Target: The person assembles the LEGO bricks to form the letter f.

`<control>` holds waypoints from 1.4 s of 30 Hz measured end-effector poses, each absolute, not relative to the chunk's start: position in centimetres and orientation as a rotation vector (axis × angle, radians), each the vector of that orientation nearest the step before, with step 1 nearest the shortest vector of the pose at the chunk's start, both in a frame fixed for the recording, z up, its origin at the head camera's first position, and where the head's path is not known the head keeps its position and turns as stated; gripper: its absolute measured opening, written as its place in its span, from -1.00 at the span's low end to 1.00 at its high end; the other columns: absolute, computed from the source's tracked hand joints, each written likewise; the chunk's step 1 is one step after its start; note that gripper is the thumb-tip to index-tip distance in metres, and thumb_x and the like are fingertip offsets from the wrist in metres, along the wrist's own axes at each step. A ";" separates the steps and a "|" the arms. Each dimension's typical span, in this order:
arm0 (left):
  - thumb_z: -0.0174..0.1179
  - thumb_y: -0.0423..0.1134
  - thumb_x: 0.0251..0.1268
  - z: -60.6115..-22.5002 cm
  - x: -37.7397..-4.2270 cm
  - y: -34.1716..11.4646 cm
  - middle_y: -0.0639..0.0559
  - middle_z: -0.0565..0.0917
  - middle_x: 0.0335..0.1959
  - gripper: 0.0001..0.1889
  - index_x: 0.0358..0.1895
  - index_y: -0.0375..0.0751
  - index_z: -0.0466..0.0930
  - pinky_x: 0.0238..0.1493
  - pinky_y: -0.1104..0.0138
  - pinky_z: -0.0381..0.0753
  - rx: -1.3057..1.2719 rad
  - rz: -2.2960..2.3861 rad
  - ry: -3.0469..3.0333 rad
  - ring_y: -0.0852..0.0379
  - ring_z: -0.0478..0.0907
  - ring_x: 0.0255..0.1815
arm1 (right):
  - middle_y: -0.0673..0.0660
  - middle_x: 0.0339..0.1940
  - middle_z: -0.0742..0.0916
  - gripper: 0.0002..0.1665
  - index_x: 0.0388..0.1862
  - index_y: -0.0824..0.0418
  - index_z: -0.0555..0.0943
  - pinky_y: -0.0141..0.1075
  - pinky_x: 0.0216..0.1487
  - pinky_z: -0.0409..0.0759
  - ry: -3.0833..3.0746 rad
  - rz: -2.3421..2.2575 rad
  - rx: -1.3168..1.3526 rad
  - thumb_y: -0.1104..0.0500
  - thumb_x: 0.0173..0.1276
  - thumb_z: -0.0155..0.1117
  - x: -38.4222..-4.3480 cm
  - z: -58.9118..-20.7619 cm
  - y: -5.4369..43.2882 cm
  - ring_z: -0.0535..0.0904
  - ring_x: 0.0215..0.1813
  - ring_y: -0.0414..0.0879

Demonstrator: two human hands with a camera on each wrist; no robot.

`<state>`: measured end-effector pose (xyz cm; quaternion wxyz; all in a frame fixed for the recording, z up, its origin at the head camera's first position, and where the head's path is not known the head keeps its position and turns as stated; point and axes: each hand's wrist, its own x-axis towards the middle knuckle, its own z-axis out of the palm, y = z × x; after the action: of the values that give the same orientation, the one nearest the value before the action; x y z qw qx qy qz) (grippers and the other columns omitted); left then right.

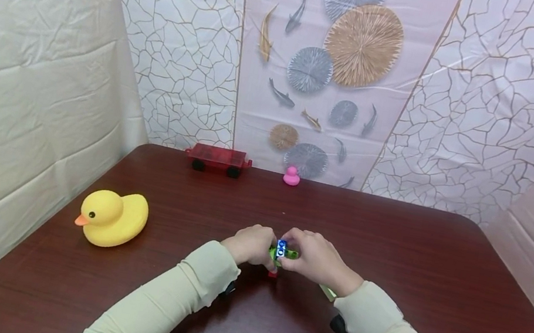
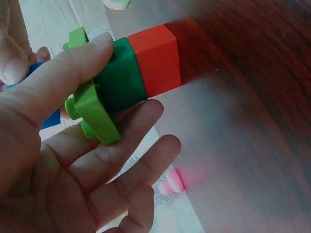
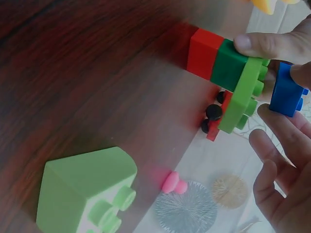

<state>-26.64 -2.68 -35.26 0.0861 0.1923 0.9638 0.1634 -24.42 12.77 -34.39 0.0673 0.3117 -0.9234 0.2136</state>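
Observation:
Near the middle of the table, my left hand (image 1: 253, 243) grips a small stack of toy building bricks. In the left wrist view the stack has a red brick (image 2: 158, 60) at its base, a dark green brick (image 2: 124, 73) on it, and a wider light green brick (image 2: 99, 114) with studs across the top. The left thumb presses the dark green side. My right hand (image 1: 315, 258) pinches a blue brick (image 3: 286, 90) close over the light green studs; a narrow gap shows between them in the right wrist view.
A pale green rounded brick (image 3: 87, 184) lies beside the right wrist, mostly hidden in the head view. A big yellow duck (image 1: 113, 220) sits at left. Along the back edge stand a red wheeled wagon (image 1: 217, 156) and a small pink duck (image 1: 291, 176), before a patterned cloth.

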 end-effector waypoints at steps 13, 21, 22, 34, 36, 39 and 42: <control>0.43 -0.02 -0.34 -35.4 -26.6 -2.7 0.13 0.47 -0.70 -0.71 -0.64 -0.05 0.51 -0.60 0.33 0.35 0.585 0.470 2.872 0.20 0.36 -0.60 | 0.07 -0.28 0.66 -0.64 -0.23 0.19 0.51 -0.26 -0.25 0.49 -2.858 0.651 0.929 0.06 0.02 0.32 -24.9 -35.0 12.7 0.57 -0.24 -0.16; 0.43 0.00 -0.35 -35.6 -26.8 -2.8 0.12 0.47 -0.68 -0.70 -0.61 -0.06 0.53 -0.59 0.32 0.37 0.581 0.486 2.859 0.18 0.38 -0.59 | 0.04 -0.32 0.66 -0.66 -0.28 0.15 0.52 -0.28 -0.22 0.49 -2.909 0.729 0.950 0.05 -0.02 0.36 -25.5 -34.8 12.7 0.58 -0.25 -0.17; 0.43 0.00 -0.34 -35.6 -26.8 -2.8 0.12 0.47 -0.68 -0.70 -0.60 -0.06 0.53 -0.59 0.32 0.37 0.580 0.492 2.853 0.18 0.38 -0.59 | 0.02 -0.33 0.66 -0.67 -0.29 0.15 0.52 -0.29 -0.24 0.50 -2.916 0.730 0.958 0.06 -0.03 0.36 -25.6 -34.8 12.6 0.58 -0.27 -0.17; 0.41 0.00 -0.30 -35.4 -26.9 -3.6 0.14 0.47 -0.61 -0.66 -0.47 -0.08 0.53 -0.56 0.34 0.37 0.674 0.590 2.837 0.18 0.38 -0.58 | 0.00 -0.45 0.64 -0.73 -0.42 0.18 0.53 -0.41 -0.38 0.50 -3.012 0.778 1.001 0.12 -0.07 0.41 -26.6 -33.7 11.8 0.53 -0.41 -0.22; 0.41 -0.03 -0.28 -35.2 -26.8 -3.7 0.15 0.47 -0.60 -0.67 -0.44 -0.10 0.54 -0.55 0.35 0.37 0.715 0.606 2.835 0.19 0.38 -0.58 | 0.00 -0.46 0.64 -0.73 -0.44 0.18 0.52 -0.43 -0.40 0.49 -3.011 0.769 1.015 0.12 -0.07 0.41 -26.7 -33.8 11.8 0.53 -0.42 -0.23; 0.40 -0.05 -0.26 -34.6 -26.8 -3.7 0.16 0.48 -0.61 -0.71 -0.46 -0.09 0.55 -0.55 0.36 0.37 0.754 0.607 2.824 0.19 0.37 -0.59 | 0.00 -0.47 0.64 -0.74 -0.46 0.17 0.52 -0.44 -0.41 0.49 -3.025 0.769 1.000 0.12 -0.08 0.42 -26.9 -33.9 11.9 0.53 -0.42 -0.23; 0.40 -0.06 -0.25 -34.2 -26.8 -3.6 0.17 0.49 -0.65 -0.75 -0.52 -0.07 0.57 -0.58 0.36 0.37 0.763 0.593 2.810 0.19 0.37 -0.60 | 0.02 -0.47 0.65 -0.75 -0.47 0.17 0.53 -0.43 -0.41 0.49 -3.050 0.793 0.969 0.14 -0.09 0.43 -26.9 -33.8 11.9 0.53 -0.42 -0.22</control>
<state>-26.75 -3.63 -34.17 0.0849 0.2559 0.9422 0.1987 -26.88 11.87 -33.76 -0.0776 0.2930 -0.9223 0.2397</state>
